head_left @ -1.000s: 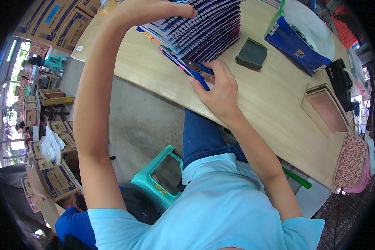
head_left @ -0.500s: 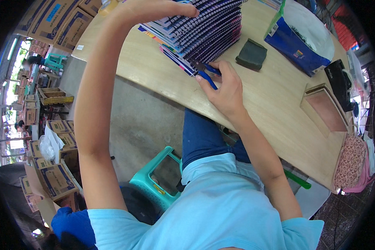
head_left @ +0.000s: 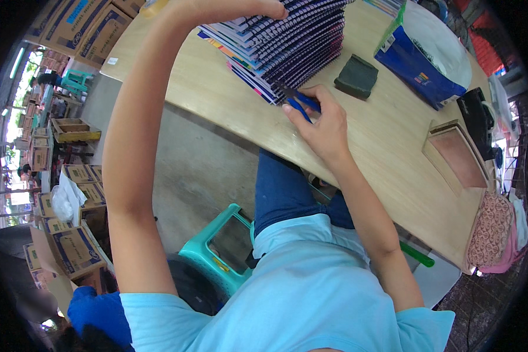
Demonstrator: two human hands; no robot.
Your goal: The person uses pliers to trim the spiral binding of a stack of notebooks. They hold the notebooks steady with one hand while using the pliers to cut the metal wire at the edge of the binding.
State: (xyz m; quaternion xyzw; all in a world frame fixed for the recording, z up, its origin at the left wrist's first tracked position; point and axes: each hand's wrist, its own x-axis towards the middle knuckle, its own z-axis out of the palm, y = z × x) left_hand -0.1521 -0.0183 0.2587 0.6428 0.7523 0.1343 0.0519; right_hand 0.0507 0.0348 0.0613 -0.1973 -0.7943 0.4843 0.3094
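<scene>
A tall stack of spiral notebooks (head_left: 293,44) with dark coil bindings stands at the table's far edge of view, its coils turned toward me and to the right. My left hand (head_left: 246,8) reaches over the top, its thumb pressed against the coils; the other fingers are out of sight past the upper border. Closed around blue-handled pliers (head_left: 299,110), my right hand (head_left: 328,126) holds their dark jaws against the coil ends at the stack's lower near corner. The jaws blend with the coils, so what they bite is unclear.
A dark green block (head_left: 356,76) sits right of the stack. Beyond it lie an open blue package (head_left: 419,70), a black case (head_left: 478,120) and a wooden box-like piece (head_left: 456,154). A teal stool (head_left: 217,249) stands left of my legs; cartons (head_left: 79,252) are piled farther left.
My right hand and the pliers have shifted slightly to the right, still at the coil ends. The left hand keeps its place on the stack. The whole view has moved a little.
</scene>
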